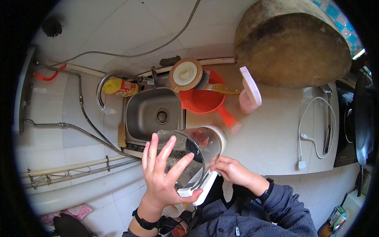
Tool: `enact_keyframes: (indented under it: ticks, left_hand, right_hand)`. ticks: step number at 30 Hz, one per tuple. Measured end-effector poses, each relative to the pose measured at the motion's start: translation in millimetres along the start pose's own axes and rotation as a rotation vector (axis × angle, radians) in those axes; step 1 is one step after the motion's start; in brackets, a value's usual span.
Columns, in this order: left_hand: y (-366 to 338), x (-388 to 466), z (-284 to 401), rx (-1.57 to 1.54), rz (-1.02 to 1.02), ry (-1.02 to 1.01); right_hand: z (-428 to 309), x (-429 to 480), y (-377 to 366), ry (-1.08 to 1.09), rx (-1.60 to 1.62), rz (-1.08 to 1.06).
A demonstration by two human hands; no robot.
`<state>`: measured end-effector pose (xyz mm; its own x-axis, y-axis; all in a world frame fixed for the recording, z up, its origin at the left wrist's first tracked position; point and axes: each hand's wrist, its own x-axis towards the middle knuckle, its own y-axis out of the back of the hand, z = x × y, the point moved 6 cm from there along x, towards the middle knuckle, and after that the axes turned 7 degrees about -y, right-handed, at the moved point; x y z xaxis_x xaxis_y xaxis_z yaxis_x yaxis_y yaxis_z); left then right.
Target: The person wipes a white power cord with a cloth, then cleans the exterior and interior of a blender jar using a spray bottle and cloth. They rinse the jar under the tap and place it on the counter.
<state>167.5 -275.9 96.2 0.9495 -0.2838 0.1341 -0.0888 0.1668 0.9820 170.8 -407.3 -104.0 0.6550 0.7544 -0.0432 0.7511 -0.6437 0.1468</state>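
A clear blender jug (183, 148) with a white base and white handle lies tilted before me, its open mouth towards the lower left. My left hand (165, 174) spreads its fingers over the mouth, the thumb on the handle's end. The fingers of my right hand (234, 170) are bent and pinch at the handle (207, 186) near the base. Beyond the jug is a round brown-rimmed lid (185, 73). It rests with a wooden-handled knife (228, 89) on a red plastic ladle (201, 102).
A steel sink (152, 115) with a curved faucet (100, 91) and a yellow bottle (120, 87) lies at the left. On the counter (272, 136) stand a pink lidded pitcher (250, 94) and a large pot (296, 50). A white cord (300, 124) lies coiled at the right.
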Motion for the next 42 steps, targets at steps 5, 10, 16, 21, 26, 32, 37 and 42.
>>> enact_keyframes:
  ticks: [5, 10, 16, 21, 26, 32, 37, 42]
  left_hand:
    - [2, -1, 0, -0.02, 0.008, 0.006]
    - [0, 1, 0, -0.026, 0.034, 0.0]
    - [1, -1, -1, -0.028, 0.027, -0.005]
    - [1, -2, 0, -0.035, 0.026, 0.002]
    - [1, 0, 0, -0.033, 0.013, 0.003]
    - [-2, 1, 0, -0.005, 0.002, -0.012]
    - [-1, 1, 0, -0.005, 0.0, 0.005]
    - [-3, 5, 6, 0.019, 0.021, -0.011]
  right_hand:
    - [-11, -5, 4, -0.027, -0.053, 0.049]
    - [-33, -6, 9, -0.007, 0.02, 0.079]
    - [-23, -8, 8, -0.31, 0.121, 0.136]
    - [-19, -11, 5, -0.014, -0.048, 0.128]
    - [14, -11, 9, -0.21, -0.075, 0.061]
    - [1, -17, 5, -0.036, 0.054, 0.039]
    - [24, -20, -3, -0.168, 0.107, 0.099]
    - [54, -26, -30, -0.377, 0.432, 0.226]
